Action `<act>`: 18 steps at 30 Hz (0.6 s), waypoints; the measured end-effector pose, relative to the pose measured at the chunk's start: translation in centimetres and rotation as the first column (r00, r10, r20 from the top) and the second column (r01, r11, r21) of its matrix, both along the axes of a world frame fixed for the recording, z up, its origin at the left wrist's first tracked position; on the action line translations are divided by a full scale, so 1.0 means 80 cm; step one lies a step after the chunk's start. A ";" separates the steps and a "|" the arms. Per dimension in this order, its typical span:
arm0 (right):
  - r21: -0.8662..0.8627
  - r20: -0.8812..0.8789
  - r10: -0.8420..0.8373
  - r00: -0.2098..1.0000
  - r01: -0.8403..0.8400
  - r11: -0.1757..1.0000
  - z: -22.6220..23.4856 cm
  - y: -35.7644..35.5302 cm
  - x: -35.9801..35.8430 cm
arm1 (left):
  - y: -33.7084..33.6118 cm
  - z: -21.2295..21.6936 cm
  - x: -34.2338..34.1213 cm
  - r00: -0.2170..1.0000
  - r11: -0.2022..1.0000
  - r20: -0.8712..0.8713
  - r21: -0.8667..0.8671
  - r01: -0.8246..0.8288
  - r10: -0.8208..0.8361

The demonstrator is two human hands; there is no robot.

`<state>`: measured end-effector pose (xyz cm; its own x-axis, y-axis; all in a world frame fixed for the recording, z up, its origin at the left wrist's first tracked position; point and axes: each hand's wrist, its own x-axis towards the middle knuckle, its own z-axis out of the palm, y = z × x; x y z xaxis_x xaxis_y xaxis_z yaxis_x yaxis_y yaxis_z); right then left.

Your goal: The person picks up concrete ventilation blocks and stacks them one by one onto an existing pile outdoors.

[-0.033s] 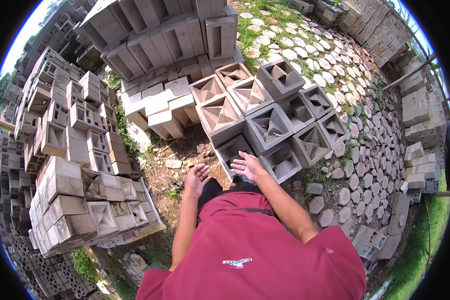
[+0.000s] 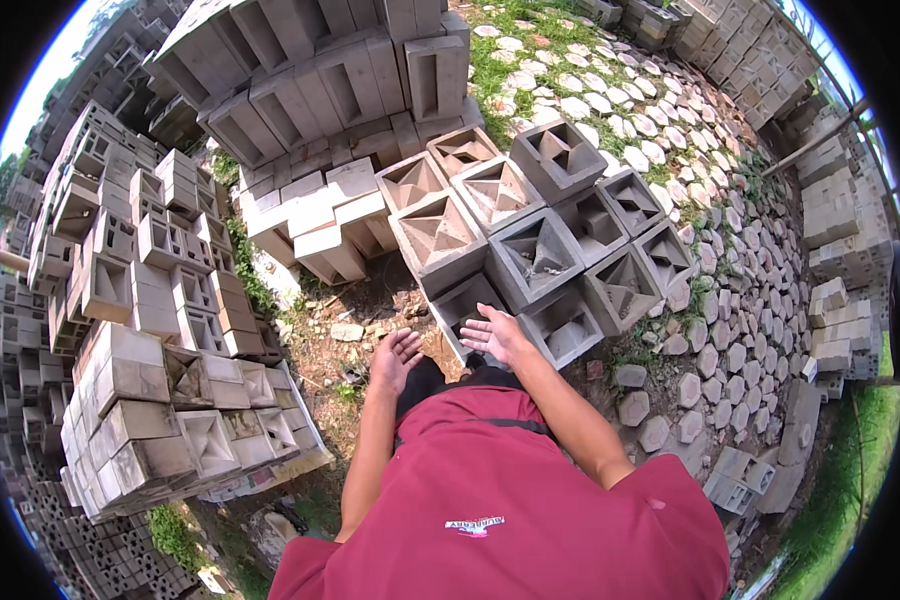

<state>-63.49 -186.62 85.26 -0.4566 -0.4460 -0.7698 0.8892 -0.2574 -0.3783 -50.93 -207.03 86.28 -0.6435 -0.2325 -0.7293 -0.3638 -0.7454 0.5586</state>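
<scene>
Both of my hands are held out before me, palms turned toward each other and holding nothing. My left hand [image 2: 397, 358] hovers over the dirt with its fingers stretched out. Fingers apart, my right hand [image 2: 494, 336] is nearest a low grey concrete block [image 2: 458, 304] at the near end of a group of square ventilation blocks, and partly covers it; whether it touches is unclear. A taller, beige block [image 2: 436, 235] with a pyramid-like pattern stands just beyond. Beside these is a grey ventilation block [image 2: 536, 258] with angled inner faces, and another block [image 2: 562, 322] lies to its right.
Plain pale blocks [image 2: 332, 250] sit left of the group, before a tall stack of grey blocks [image 2: 330, 85]. More stacked blocks [image 2: 130, 380] rise at the left. Hexagonal paving stones [image 2: 715, 350] spread to the right. Loose stones [image 2: 347, 332] lie on the dirt.
</scene>
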 end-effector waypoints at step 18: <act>0.228 0.179 -0.526 0.831 0.485 0.844 -0.073 -0.151 -0.150 | -0.177 -0.124 -0.404 0.801 0.448 0.104 -0.783 0.432 -0.590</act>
<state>-75.47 -198.70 79.38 -0.3870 -0.0571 -0.9203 0.7168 -0.6465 -0.2613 -83.22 -221.16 76.38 -0.9183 -0.2148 -0.3326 -0.3815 0.2556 0.8883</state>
